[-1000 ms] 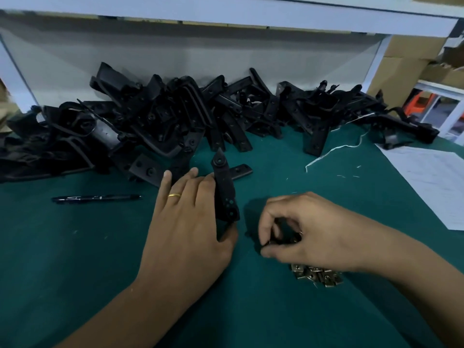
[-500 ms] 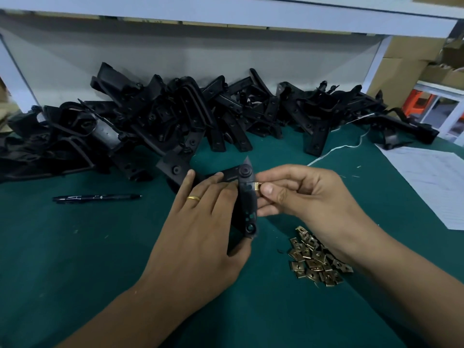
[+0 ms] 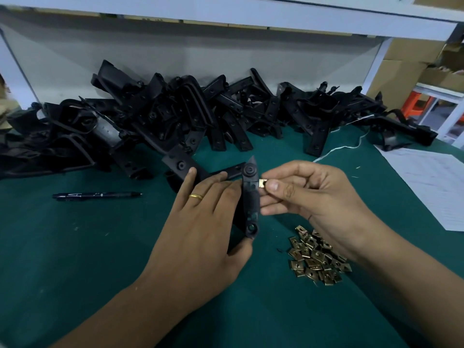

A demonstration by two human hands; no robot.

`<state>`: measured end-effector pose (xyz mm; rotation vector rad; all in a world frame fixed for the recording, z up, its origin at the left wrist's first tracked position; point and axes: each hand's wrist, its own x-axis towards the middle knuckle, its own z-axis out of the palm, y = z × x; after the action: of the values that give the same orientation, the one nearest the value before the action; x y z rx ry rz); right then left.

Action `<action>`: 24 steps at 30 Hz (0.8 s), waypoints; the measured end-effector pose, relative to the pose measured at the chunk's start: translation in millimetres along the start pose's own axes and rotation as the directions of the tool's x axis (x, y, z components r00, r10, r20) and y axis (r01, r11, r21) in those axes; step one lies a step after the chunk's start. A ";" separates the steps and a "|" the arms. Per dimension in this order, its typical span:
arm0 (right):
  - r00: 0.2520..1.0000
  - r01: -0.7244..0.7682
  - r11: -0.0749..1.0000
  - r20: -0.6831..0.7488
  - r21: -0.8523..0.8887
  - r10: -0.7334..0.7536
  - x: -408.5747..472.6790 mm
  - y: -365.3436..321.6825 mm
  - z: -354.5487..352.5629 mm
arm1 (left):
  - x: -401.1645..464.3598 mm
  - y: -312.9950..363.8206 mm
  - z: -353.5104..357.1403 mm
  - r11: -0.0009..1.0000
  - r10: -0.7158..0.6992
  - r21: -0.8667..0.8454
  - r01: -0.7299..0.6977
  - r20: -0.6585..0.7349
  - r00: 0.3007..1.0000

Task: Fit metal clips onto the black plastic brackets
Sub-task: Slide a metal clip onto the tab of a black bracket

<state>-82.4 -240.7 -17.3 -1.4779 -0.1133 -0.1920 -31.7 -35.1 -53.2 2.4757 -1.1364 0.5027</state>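
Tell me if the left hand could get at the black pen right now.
Probably not yet: the left hand is gripping the black bracket. The pen lies on bare green mat to its left, with nothing in between, so once freed it likely could.

Black brackets (image 3: pixel 180 121) and brass-coloured clips (image 3: pixel 317 257) are seen on a dark green surface (image 3: pixel 75 259); a gold ring (image 3: pixel 196 196) is worn.

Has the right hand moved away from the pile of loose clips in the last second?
Yes. The right hand rose off the clip pile toward the bracket, pinching one clip.
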 end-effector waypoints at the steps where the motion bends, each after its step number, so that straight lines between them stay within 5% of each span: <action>1: 1.000 0.001 1.000 0.004 -0.011 -0.001 -0.3 1.4 0.8 | 0.1 0.0 0.6 1.000 0.001 0.008 -0.001 0.001 1.000; 9: 0.999 0.009 0.985 0.044 -0.171 -0.001 -1.9 -3.1 -4.4 | -2.2 -2.0 0.6 1.000 0.030 0.000 -0.030 0.045 0.999; 16: 0.972 -0.126 0.981 0.179 -0.145 0.151 -0.8 -10.6 -16.5 | -3.5 0.4 1.5 0.982 0.179 -0.074 -0.175 0.056 0.982; 21: 0.987 -0.092 0.977 0.113 -0.194 0.116 -4.8 -21.0 -31.1 | -3.2 -0.5 0.8 0.991 0.127 -0.037 -0.126 0.036 0.991; 24: 1.000 -0.016 0.867 0.001 -0.498 0.019 -13.3 -24.5 -49.8 | -2.0 -0.3 1.4 0.997 0.057 -0.043 -0.057 0.012 0.998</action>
<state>-102.3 -291.4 -0.5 -1.9975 -0.0558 -0.2124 -32.5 -34.3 -55.4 2.4195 -1.2133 0.4732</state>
